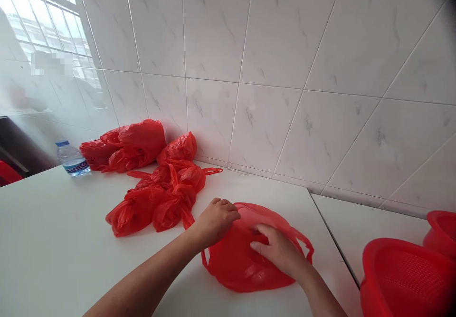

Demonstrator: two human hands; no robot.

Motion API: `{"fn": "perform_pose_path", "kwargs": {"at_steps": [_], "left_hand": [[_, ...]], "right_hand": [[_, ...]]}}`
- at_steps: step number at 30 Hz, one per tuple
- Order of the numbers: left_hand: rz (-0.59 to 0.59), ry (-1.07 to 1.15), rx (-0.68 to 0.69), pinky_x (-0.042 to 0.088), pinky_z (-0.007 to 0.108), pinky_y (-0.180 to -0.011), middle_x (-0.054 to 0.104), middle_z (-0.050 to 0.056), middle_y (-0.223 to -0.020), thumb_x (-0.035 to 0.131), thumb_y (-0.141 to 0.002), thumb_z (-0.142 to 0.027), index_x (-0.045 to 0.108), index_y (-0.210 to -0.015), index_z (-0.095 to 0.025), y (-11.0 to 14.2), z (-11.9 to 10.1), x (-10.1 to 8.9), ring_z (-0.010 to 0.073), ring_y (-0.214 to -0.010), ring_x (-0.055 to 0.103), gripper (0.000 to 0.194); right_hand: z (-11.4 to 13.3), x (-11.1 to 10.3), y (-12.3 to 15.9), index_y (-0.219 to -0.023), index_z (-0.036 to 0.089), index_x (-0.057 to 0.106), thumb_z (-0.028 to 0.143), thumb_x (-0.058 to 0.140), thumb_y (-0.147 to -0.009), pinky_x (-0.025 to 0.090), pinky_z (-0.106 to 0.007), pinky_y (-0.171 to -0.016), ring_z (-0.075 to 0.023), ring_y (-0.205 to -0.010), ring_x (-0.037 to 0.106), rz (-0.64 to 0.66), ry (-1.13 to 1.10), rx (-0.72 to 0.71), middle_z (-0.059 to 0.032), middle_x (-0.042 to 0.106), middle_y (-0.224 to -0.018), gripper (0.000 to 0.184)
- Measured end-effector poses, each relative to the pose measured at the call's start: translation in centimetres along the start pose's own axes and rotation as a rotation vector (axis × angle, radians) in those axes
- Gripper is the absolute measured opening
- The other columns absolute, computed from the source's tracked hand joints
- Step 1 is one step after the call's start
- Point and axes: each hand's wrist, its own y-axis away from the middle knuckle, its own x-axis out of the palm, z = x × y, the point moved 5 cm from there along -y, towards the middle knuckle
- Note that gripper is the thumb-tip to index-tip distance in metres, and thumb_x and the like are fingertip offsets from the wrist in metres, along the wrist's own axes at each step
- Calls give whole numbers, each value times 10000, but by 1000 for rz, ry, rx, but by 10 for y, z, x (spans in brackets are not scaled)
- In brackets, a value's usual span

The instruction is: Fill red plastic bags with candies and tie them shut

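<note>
A red plastic bag (237, 264) lies spread flat on the white table (53, 241) in front of me. My left hand (216, 219) rests on the bag's upper left edge with its fingers curled down onto the plastic. My right hand (278, 250) lies on the bag's middle, fingers pressed together and pointing left. Neither hand lifts the bag. Just left of it sits a cluster of knotted red bags (160, 198).
More bundled red bags (124, 146) lie against the tiled wall, with a small water bottle (72, 159) beside them. Red plastic baskets (406, 279) stand at the lower right on a second table surface. A window is at the upper left.
</note>
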Motion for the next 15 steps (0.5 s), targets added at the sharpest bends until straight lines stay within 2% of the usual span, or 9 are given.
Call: {"fn": "perform_pose_path", "kwargs": {"at_steps": [2, 4, 6, 9, 12, 15], "left_hand": [[-19, 29, 14, 435, 361, -870, 659, 55, -996, 482, -833, -63, 636, -987, -235, 6, -7, -3, 195, -941, 595, 278], [-80, 89, -15, 440, 375, -898, 636, 62, -1056, 505, -824, -78, 637, -977, -236, 14, -9, -5, 205, -996, 577, 256], [-151, 186, -116, 444, 402, -929, 575, 74, -1196, 549, -778, -69, 636, -1022, -254, 23, -2, -3, 241, -1121, 524, 318], [-149, 455, -348, 466, 401, -924, 476, 64, -1350, 572, -711, -57, 640, -1098, -298, 35, 20, 11, 267, -1184, 498, 461], [-105, 748, -514, 524, 314, -765, 577, 54, -1237, 530, -707, -85, 669, -1069, -277, 42, 40, 31, 212, -975, 617, 434], [-115, 849, -598, 513, 252, -577, 678, 57, -1002, 486, -729, -130, 675, -1016, -199, 44, 53, 47, 167, -739, 647, 351]], "right_hand": [[1, -4, -2, -1176, 332, 586, 407, 547, -840, 441, -320, -922, -200, -1144, 526, -64, -87, -5, 3, 586, -1226, 346], [-3, -6, -5, -1204, 302, 559, 452, 545, -851, 468, -302, -862, -182, -1023, 582, -107, -199, 7, -16, 617, -1120, 384], [-9, -5, -9, -1194, 264, 552, 510, 537, -856, 488, -270, -705, -154, -811, 614, -94, -351, 17, -19, 633, -974, 418], [-25, -1, -14, -1101, 217, 590, 568, 514, -864, 387, -200, -482, -89, -573, 530, -3, -680, 28, -4, 609, -804, 430], [-46, 0, -20, -1025, 200, 628, 540, 550, -862, 298, -154, -414, -46, -503, 439, 34, -1038, 69, 13, 568, -718, 385], [-64, -4, -25, -922, 178, 670, 501, 604, -840, 262, -129, -375, -29, -470, 383, 12, -1266, 111, 16, 540, -681, 340]]}}
